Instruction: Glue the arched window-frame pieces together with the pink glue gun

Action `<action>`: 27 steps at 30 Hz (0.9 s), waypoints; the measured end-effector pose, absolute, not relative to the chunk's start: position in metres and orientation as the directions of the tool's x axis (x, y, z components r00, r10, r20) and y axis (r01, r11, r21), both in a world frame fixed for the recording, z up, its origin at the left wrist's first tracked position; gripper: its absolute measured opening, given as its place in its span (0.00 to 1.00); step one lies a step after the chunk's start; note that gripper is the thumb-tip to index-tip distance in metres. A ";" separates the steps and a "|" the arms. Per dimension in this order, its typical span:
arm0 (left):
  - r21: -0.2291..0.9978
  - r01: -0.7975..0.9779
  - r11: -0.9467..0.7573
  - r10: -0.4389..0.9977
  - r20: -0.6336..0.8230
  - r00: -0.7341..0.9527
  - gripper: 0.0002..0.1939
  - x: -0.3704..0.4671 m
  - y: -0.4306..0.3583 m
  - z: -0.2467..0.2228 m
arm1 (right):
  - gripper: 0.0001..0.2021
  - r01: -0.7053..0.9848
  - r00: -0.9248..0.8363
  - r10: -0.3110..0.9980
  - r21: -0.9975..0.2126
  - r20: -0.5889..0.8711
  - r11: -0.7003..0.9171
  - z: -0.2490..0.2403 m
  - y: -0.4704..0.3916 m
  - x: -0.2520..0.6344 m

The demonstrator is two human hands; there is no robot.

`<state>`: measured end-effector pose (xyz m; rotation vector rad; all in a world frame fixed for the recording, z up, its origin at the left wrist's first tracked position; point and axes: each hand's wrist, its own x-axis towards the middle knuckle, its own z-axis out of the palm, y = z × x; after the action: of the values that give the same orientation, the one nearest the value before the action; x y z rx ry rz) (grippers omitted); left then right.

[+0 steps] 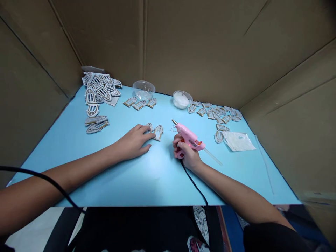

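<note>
Around the handle of a pink glue gun (189,137) my right hand (188,154) is closed; the nozzle points up and left, and a clear glue stick sticks out of its back. My left hand (135,141) lies with its fingers apart, fingertips touching two small arched pieces. One arched piece (158,132) shows beside the fingers; the other (149,127) is partly hidden behind them. A thin loop of glue or thread lies near the nozzle. Three arched pieces (139,104) sit in a row farther back.
Back left holds a pile of white arched pieces (98,87). A clear bowl (144,90) and a bowl of white material (181,99) stand at the back. Several pieces (219,113), a white packet (239,141) and a clear stick (265,164) lie right. Cardboard walls (183,45) surround the table.
</note>
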<state>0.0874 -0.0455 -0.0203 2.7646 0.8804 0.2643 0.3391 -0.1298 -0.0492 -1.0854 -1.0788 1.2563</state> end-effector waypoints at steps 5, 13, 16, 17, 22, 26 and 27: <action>0.445 0.541 -0.714 0.661 0.171 0.731 0.47 0.078 -0.057 -0.020 | 0.10 -0.152 0.041 0.999 -0.988 0.009 0.015 -0.048 -0.132 0.336; 0.558 0.468 -0.685 0.564 0.000 0.826 0.49 0.085 -0.040 -0.021 | 0.09 -0.086 0.003 1.000 -0.996 -0.013 -0.013 -0.042 -0.137 0.342; 0.528 0.484 -0.698 0.577 0.015 0.816 0.48 0.084 -0.047 -0.022 | 0.04 0.158 -0.037 0.993 -0.980 0.115 0.120 -0.027 -0.142 0.353; 0.521 0.484 -0.703 0.575 0.016 0.818 0.50 0.084 -0.049 -0.023 | 0.03 0.315 -0.068 0.963 -0.910 0.262 0.269 -0.022 -0.143 0.357; 0.557 0.407 -0.724 0.507 0.029 0.861 0.49 0.086 -0.048 -0.026 | 0.08 0.618 -0.392 0.692 -0.384 0.606 0.686 -0.004 -0.148 0.366; 0.541 0.373 -0.754 0.483 0.070 0.873 0.35 0.087 -0.047 -0.026 | 0.08 0.609 -0.398 0.670 -0.366 0.626 0.704 -0.002 -0.156 0.362; 0.535 0.371 -0.759 0.482 0.078 0.873 0.32 0.086 -0.048 -0.026 | 0.07 0.602 -0.350 0.697 -0.420 0.626 0.679 -0.002 -0.157 0.361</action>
<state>0.0863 -0.0479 -0.0257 2.5225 0.6200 0.2867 0.3611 -0.1574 -0.0017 -0.9976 -2.0632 0.1465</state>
